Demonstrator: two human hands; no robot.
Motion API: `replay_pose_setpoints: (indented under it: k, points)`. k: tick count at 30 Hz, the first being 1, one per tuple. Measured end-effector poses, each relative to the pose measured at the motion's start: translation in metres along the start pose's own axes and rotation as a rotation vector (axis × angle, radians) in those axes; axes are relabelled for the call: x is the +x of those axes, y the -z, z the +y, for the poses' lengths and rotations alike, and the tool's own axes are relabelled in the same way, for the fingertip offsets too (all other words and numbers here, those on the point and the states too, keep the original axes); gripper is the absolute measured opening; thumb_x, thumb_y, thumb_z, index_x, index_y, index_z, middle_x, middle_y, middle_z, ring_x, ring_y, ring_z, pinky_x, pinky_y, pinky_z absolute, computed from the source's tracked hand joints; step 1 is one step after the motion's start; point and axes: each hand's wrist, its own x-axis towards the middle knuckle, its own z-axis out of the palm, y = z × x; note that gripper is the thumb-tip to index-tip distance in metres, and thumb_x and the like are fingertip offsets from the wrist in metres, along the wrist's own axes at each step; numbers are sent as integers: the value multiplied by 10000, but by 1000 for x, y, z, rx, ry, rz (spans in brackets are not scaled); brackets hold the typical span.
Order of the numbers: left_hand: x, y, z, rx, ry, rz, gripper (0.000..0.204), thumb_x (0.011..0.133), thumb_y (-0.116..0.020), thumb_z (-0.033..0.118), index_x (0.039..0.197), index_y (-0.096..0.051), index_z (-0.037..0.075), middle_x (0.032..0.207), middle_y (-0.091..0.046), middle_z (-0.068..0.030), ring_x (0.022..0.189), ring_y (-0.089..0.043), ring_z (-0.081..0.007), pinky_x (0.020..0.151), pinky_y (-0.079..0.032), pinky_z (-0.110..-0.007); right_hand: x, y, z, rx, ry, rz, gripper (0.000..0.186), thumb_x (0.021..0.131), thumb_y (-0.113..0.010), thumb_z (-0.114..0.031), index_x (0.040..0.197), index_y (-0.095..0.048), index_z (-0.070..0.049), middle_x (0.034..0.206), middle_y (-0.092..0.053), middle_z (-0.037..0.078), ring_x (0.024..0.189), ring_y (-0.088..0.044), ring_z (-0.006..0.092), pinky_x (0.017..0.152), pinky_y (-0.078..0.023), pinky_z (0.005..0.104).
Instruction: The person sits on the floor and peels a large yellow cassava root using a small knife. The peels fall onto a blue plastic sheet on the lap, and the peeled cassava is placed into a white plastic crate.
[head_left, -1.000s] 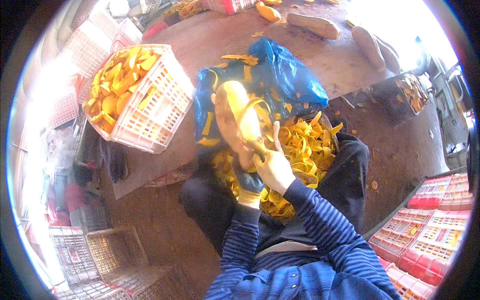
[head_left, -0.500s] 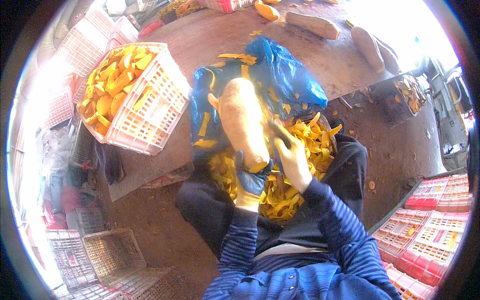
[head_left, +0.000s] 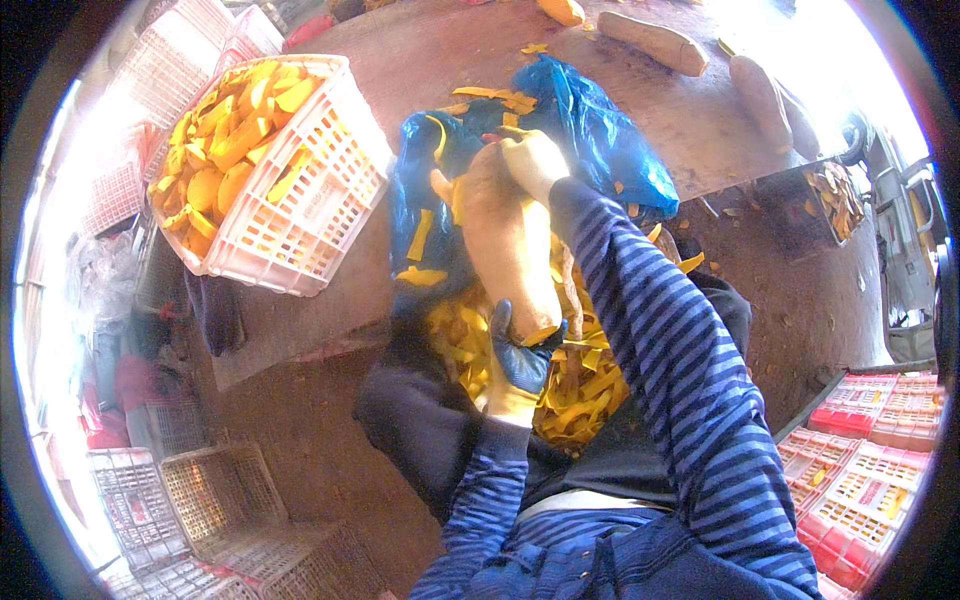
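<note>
A long tan pumpkin with a cut orange near end lies lengthwise in front of me, its far part over a blue plastic sheet. My left hand, in a blue-coated glove, is wrapped round the near end from below. At the far end my gloved right hand is closed against the top of the pumpkin. A small reddish bit shows by its fingers, but what it grips cannot be made out. A strip of orange peel hangs at the pumpkin's left side. Below lies a heap of yellow-orange peelings between my knees.
A pale crate full of orange pumpkin pieces stands on the board at left. Several whole pumpkins lie on the far board. Crates sit at lower left, and red-and-white ones at right. A dark bin holds peelings.
My right hand has moved from beside the pumpkin's near half up to its far end, its forearm now crossing over the peelings. My left hand keeps its grip. The whole view has shifted slightly.
</note>
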Motion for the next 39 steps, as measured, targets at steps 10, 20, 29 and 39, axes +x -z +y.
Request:
replay_pose_setpoints:
  k: [10,20,29,39]
  points:
    - [-2,0,4,10,-7,70,562,937,-741,408,1384,-584,107,1302,-676,-102,1165,-677,-293,887,-632,-502,-65,11,-15,-129,30,191,383,987,-524,-281,1301,-693,-142,1097,-733,252,1039,-701,439,922,-548,491]
    - [10,-1,4,-79,-24,-129,624,1023,-569,510,1517,-499,135,1493,-567,-107,1358,-553,-299,1089,-500,-506,-180,-5,-2,159,69,89,440,985,-556,-261,1408,-627,-159,1041,-730,260,1001,-702,439,939,-542,494]
    - [22,19,7,-204,69,-512,752,999,-561,576,1560,-434,91,1543,-483,-178,1425,-461,-300,1184,-388,-460,-277,32,-17,-67,-30,-98,448,974,-570,-202,1413,-634,-134,781,-684,273,741,-726,395,768,-571,480]
    - [13,-4,7,15,63,-173,673,993,-609,533,1479,-522,75,1458,-600,-163,1263,-627,-371,1041,-538,-550,-292,71,-15,360,-284,-21,456,984,-536,-67,1434,-595,-21,1244,-732,205,1124,-692,174,971,-509,318]
